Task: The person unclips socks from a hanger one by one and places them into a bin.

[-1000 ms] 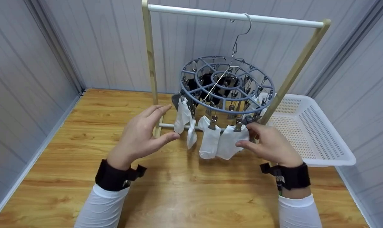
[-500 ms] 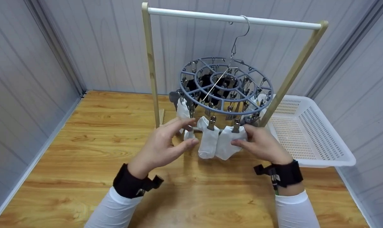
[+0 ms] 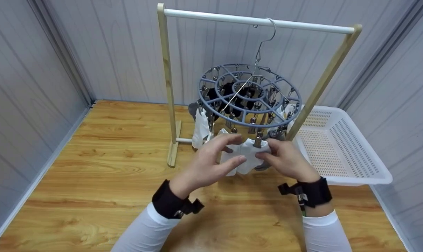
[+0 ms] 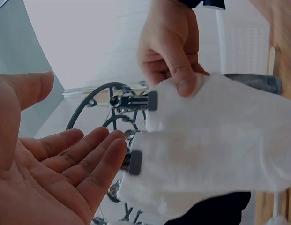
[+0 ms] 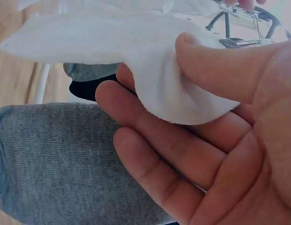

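My right hand (image 3: 290, 159) pinches the opening of a white sock (image 5: 164, 96) between thumb and fingers. This sock hangs from a metal clip (image 3: 257, 141) with a grey tip, on a round blue-grey drying hanger (image 3: 246, 124). Beside it hangs another white sock (image 4: 192, 164) from its own clip (image 4: 135, 162). My left hand (image 3: 211, 162) is in front of that second sock, fingers extended and thumb apart, holding nothing. In the left wrist view its fingertips are close to the second clip; whether they touch it I cannot tell. A grey sock (image 5: 65, 159) hangs behind my right hand.
The hanger's hook hangs from the white rail (image 3: 215, 15) of a wooden-legged rack. More white, grey and black socks hang around the ring, with several bare clips. A white perforated basket (image 3: 358, 150) stands at the right on the wooden table (image 3: 103, 150).
My left hand has moved right, from the left-hand socks to in front of the middle white sock. My right hand has shifted slightly left and keeps its pinch on the white sock.
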Motion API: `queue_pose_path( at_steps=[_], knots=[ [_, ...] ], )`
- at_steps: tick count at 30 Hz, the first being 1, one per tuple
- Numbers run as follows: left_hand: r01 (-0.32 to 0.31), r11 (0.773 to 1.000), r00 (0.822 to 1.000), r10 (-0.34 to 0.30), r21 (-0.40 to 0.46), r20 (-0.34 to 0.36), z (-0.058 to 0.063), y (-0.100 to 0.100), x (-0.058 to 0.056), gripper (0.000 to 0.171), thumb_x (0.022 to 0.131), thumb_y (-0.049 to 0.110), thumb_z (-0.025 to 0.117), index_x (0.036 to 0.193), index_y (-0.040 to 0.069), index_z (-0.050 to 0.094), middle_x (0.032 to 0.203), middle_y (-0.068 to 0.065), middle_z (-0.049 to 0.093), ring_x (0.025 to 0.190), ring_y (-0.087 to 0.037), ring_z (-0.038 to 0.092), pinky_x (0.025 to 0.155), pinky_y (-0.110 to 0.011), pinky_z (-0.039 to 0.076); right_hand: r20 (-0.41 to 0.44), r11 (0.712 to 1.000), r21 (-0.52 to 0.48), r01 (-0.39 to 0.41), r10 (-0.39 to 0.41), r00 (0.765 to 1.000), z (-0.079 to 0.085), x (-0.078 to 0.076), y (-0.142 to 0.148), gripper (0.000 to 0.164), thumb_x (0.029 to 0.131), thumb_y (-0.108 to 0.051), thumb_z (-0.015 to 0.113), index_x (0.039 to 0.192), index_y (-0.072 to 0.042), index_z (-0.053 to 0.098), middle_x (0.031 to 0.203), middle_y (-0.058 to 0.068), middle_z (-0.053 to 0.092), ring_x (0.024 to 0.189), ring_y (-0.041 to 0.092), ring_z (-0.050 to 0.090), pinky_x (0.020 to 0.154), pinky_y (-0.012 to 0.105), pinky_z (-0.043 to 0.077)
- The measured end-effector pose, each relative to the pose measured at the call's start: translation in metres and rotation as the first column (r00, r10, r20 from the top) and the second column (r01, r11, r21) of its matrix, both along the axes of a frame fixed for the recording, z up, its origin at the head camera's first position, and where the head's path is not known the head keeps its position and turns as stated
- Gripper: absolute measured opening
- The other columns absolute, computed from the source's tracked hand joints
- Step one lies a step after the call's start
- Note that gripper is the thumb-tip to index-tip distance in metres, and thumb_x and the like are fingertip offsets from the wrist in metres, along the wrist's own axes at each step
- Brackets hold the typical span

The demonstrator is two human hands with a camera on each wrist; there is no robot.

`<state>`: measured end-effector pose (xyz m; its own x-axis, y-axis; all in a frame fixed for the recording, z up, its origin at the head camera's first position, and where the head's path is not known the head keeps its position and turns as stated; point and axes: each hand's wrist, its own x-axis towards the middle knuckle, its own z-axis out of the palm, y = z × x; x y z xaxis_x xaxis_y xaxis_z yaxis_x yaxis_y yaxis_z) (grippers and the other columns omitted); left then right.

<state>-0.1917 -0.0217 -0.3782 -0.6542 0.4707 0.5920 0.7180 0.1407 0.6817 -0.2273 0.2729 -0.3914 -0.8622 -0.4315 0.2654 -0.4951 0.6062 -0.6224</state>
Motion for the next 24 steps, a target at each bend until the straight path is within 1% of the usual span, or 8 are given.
queue_pose_path(
  at_steps=[2, 5, 7, 8, 12, 17, 20, 24],
  knots=[
    [-0.020, 1.000, 1.000, 0.020, -0.007, -0.023, -0.001, 0.007, -0.001, 0.053, 0.109, 0.026, 0.075, 0.152, -0.002, 0.060, 0.148, -0.015, 0.068, 0.138, -0.021, 0.063, 0.110, -0.036, 0.057, -0.009, 1.000, -0.003, -0.009, 0.009, 1.000, 0.000, 0.000, -0.001, 0.012, 0.102, -0.019, 0.083, 0.110, -0.011, 0.080, 0.095, -0.001, 0.082, 0.071, 0.017, 0.073, 0.063, 0.026, 0.059],
    [-0.060, 0.998, 0.996, 0.058, -0.017, -0.073, -0.003, 0.019, -0.003, 0.054, 0.109, 0.027, 0.074, 0.152, -0.004, 0.060, 0.149, -0.019, 0.067, 0.137, -0.026, 0.065, 0.113, -0.039, 0.055, -0.032, 1.000, 0.000, -0.012, 0.012, 0.999, 0.001, 0.000, -0.001, 0.009, 0.102, -0.016, 0.084, 0.107, -0.010, 0.079, 0.092, -0.002, 0.081, 0.070, 0.015, 0.072, 0.062, 0.025, 0.058],
    [-0.076, 0.997, 0.993, 0.074, -0.024, -0.088, -0.004, 0.026, -0.004, 0.055, 0.110, 0.027, 0.074, 0.153, -0.004, 0.059, 0.151, -0.019, 0.066, 0.136, -0.029, 0.066, 0.115, -0.040, 0.054, -0.062, 1.000, 0.020, -0.007, 0.008, 0.998, 0.001, -0.001, -0.001, 0.007, 0.102, -0.015, 0.083, 0.103, -0.011, 0.079, 0.088, -0.003, 0.080, 0.067, 0.013, 0.068, 0.061, 0.025, 0.055],
    [-0.078, 0.997, 0.994, 0.076, -0.024, -0.084, -0.004, 0.029, -0.005, 0.056, 0.110, 0.027, 0.073, 0.153, -0.004, 0.058, 0.152, -0.019, 0.065, 0.136, -0.031, 0.066, 0.116, -0.040, 0.054, -0.071, 1.000, 0.029, -0.003, 0.005, 0.997, 0.001, -0.001, -0.001, 0.006, 0.101, -0.014, 0.083, 0.102, -0.011, 0.078, 0.085, -0.004, 0.079, 0.066, 0.011, 0.066, 0.060, 0.025, 0.054],
    [-0.066, 0.998, 0.998, 0.066, -0.017, -0.009, -0.006, 0.038, -0.009, 0.057, 0.111, 0.028, 0.072, 0.157, -0.003, 0.056, 0.158, -0.017, 0.062, 0.139, -0.031, 0.064, 0.117, -0.036, 0.052, -0.110, 0.998, 0.067, 0.011, -0.003, 0.994, 0.002, -0.001, -0.002, 0.010, 0.102, -0.015, 0.083, 0.096, -0.013, 0.075, 0.078, -0.007, 0.071, 0.063, 0.008, 0.058, 0.058, 0.025, 0.048],
    [-0.096, 0.995, 0.993, 0.097, -0.007, 0.073, -0.009, 0.047, -0.016, 0.055, 0.112, 0.027, 0.070, 0.157, -0.001, 0.056, 0.159, -0.015, 0.062, 0.141, -0.029, 0.063, 0.116, -0.037, 0.053, -0.105, 0.999, 0.053, 0.002, 0.003, 0.994, 0.001, 0.000, -0.002, 0.016, 0.101, -0.022, 0.085, 0.093, -0.015, 0.073, 0.075, -0.010, 0.064, 0.061, 0.007, 0.053, 0.056, 0.025, 0.045],
    [-0.114, 0.993, 0.989, 0.113, 0.002, 0.097, -0.011, 0.051, -0.020, 0.052, 0.111, 0.025, 0.071, 0.155, -0.001, 0.059, 0.155, -0.015, 0.065, 0.140, -0.028, 0.063, 0.116, -0.039, 0.053, -0.123, 0.998, 0.055, -0.001, 0.008, 0.992, -0.001, -0.001, -0.002, 0.020, 0.100, -0.023, 0.086, 0.089, -0.015, 0.071, 0.070, -0.011, 0.059, 0.058, 0.006, 0.050, 0.055, 0.025, 0.042],
    [-0.132, 0.991, 0.986, 0.130, 0.013, 0.104, -0.013, 0.055, -0.024, 0.050, 0.111, 0.024, 0.071, 0.153, -0.001, 0.061, 0.149, -0.015, 0.068, 0.136, -0.027, 0.066, 0.116, -0.038, 0.053, -0.145, 0.998, 0.064, 0.005, 0.004, 0.989, -0.001, 0.000, -0.003, 0.018, 0.100, -0.025, 0.086, 0.092, -0.017, 0.073, 0.070, -0.012, 0.059, 0.058, 0.005, 0.049, 0.056, 0.025, 0.041]
  ],
)
